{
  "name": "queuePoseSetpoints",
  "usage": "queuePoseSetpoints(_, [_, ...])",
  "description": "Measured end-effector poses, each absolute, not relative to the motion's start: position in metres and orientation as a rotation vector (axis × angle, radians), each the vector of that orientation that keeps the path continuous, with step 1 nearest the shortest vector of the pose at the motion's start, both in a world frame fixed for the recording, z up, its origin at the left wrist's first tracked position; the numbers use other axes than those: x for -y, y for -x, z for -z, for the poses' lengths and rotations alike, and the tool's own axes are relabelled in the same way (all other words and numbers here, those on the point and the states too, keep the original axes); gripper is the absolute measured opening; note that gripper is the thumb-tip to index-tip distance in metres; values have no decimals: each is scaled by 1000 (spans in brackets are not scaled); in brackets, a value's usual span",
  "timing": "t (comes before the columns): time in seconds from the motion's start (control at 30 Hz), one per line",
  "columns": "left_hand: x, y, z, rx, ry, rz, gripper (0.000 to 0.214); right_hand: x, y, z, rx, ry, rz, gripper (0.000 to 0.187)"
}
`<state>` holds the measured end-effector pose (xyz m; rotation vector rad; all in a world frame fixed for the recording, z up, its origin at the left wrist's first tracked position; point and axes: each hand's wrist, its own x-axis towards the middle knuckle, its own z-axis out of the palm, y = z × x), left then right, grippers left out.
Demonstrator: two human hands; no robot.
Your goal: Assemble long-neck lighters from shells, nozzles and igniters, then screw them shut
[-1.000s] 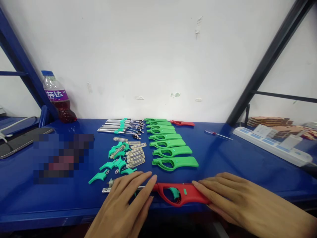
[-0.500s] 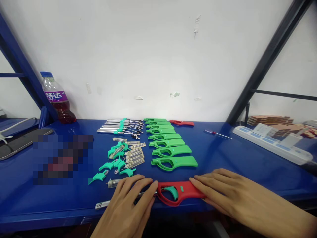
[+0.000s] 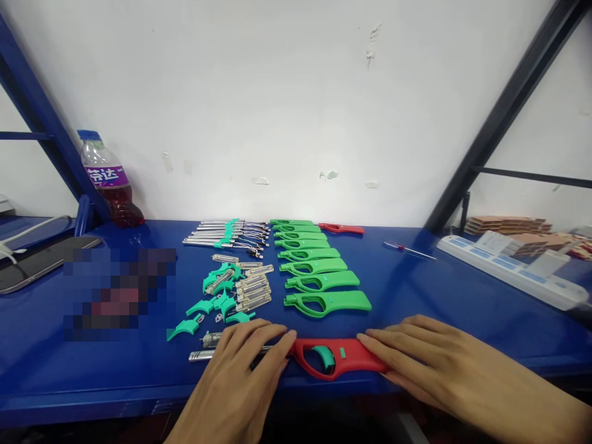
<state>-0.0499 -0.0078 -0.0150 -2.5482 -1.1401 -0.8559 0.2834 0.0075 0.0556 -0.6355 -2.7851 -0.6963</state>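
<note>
Head view: the red lighter [image 3: 349,351] lies across the near edge of the desk [image 3: 139,373], between the two hands, its rod [image 3: 201,356] pointing left. The fingers of the left hand [image 3: 235,364] close on the front end, where the rod meets the red body; their undersides are hidden, so how firmly they press cannot be told. The fingers of the right hand [image 3: 430,354] grip the butt of the handle, laid over its top with the thumb low on the near side. The lighter should be light and stiff, a hollow plastic body that is smooth enough to slide if pinched loosely. The rod looks like thin metal, likely slick and a poor place to bear down. The broad handle offers the safest hold, with the neck as a second support; the thin guard around the teal trigger [image 3: 327,356] seems the part most apt to flex. The green shells [image 3: 337,301] beyond it show the same slender loop and probably handle alike.
</note>
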Motion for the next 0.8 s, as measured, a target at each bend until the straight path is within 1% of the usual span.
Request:
queuePoseSetpoints(0.13, [8,49,15,1123,2573,804,48,-9,-285,-53,2781,634,694,54])
queuePoseSetpoints(0.47, [7,51,16,1110,2574,806,47,-15,-284,-45,2792,671,659,49])
queuePoseSetpoints(0.63, [6,53,16,1104,2579,795,47,-15,-285,-44,2794,661,665,50])
queuePoseSetpoints(0.8, [5,52,14,1086,2563,813,47,-16,-286,-42,2821,670,625,42])
